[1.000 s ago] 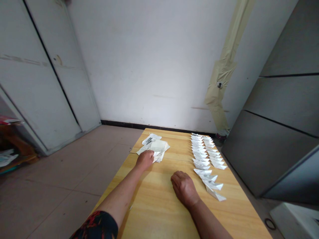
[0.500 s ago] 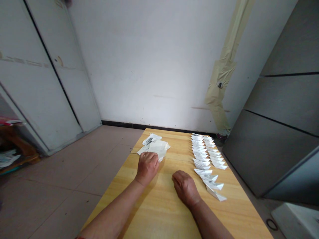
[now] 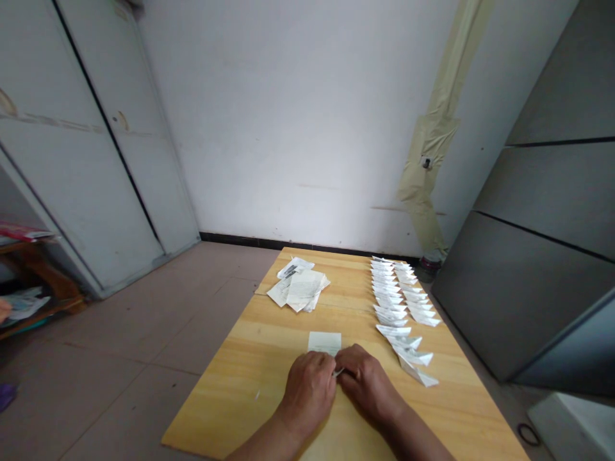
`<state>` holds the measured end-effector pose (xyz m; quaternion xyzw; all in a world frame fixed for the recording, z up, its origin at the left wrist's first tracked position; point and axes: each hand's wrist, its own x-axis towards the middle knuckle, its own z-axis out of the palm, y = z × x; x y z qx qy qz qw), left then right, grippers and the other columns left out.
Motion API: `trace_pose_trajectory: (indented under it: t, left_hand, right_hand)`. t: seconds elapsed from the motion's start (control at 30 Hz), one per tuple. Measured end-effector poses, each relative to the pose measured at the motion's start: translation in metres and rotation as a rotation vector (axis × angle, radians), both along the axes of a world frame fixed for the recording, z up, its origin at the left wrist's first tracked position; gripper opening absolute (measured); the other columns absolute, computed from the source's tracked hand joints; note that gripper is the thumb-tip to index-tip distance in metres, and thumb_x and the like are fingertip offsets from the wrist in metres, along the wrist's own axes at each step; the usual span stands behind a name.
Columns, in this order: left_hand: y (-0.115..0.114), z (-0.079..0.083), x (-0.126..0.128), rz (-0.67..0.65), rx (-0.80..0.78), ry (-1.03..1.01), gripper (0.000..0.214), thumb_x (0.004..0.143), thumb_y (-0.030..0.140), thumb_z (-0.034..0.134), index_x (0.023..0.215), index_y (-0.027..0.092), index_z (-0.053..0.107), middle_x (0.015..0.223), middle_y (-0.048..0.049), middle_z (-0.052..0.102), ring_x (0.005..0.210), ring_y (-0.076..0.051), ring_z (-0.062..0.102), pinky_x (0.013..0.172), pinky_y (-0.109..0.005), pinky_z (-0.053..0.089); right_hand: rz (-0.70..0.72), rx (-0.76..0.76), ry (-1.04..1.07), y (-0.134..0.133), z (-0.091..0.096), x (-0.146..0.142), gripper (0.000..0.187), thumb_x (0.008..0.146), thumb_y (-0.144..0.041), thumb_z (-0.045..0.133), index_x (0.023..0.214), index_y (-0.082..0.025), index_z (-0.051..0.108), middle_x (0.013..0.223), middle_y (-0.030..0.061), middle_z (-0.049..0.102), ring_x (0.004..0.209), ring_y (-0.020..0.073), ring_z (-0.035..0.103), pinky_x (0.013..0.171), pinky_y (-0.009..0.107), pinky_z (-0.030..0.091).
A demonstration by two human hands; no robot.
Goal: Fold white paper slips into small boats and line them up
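Observation:
A small sheet of printed paper (image 3: 325, 341) lies near the middle of the wooden table (image 3: 269, 384), its near edge between my two hands. My left hand (image 3: 310, 387) is closed on the left part of that edge. Close beside it, my right hand (image 3: 365, 381) pinches the right part, where a bit of the paper curls up between the fingers. My fingertips are partly hidden behind my knuckles. Beyond my left hand lies a loose pile of paper sheets (image 3: 303, 289). To the right, folded paper boats (image 3: 387, 291) stand in two long rows.
A white wall (image 3: 298, 128) rises behind the table. Grey panels (image 3: 542, 256) stand at the right, with a white box (image 3: 571, 426) low beside the table. White cabinet doors (image 3: 106, 160) and a wooden shelf (image 3: 38, 282) are at the left.
My left hand has come from the paper pile towards me with one sheet. My right hand has closed on the sheet too, and the two hands are now side by side.

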<state>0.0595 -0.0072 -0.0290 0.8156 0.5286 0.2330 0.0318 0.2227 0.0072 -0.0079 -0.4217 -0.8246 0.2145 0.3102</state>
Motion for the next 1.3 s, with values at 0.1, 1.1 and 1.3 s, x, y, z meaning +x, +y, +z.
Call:
trace_pose_trajectory:
  t: [0.1, 1.1, 1.3]
  left_hand:
    - [0.000, 0.001, -0.004, -0.021, -0.039, -0.040, 0.020, 0.079, 0.005, 0.049, 0.078, 0.022, 0.060, 0.081, -0.0041, 0.067, 0.081, -0.021, 0.061, 0.072, -0.032, 0.043]
    - [0.022, -0.001, -0.017, 0.091, -0.114, -0.197, 0.039, 0.085, 0.010, 0.049, 0.116, 0.025, 0.067, 0.098, -0.0052, 0.067, 0.095, -0.022, 0.056, 0.084, -0.033, 0.046]
    - [0.021, 0.000, -0.023, 0.066, -0.174, -0.262, 0.050, 0.080, 0.004, 0.048, 0.120, 0.030, 0.064, 0.102, -0.0009, 0.070, 0.098, -0.020, 0.058, 0.087, -0.034, 0.042]
  right_hand:
    - [-0.008, 0.035, -0.022, -0.003, -0.003, 0.007, 0.022, 0.082, -0.005, 0.050, 0.069, -0.021, 0.059, 0.074, 0.0009, 0.065, 0.078, 0.0177, 0.057, 0.075, 0.028, 0.043]
    - [-0.477, 0.049, -0.382, 0.020, -0.020, -0.023, 0.021, 0.096, -0.016, 0.043, 0.085, -0.020, 0.061, 0.082, 0.0023, 0.067, 0.077, 0.0142, 0.065, 0.062, 0.023, 0.033]
    - [-0.490, 0.088, -0.432, 0.019, -0.022, -0.024, 0.018, 0.095, -0.013, 0.046, 0.085, -0.019, 0.060, 0.085, 0.0022, 0.063, 0.068, 0.0118, 0.060, 0.057, 0.024, 0.029]
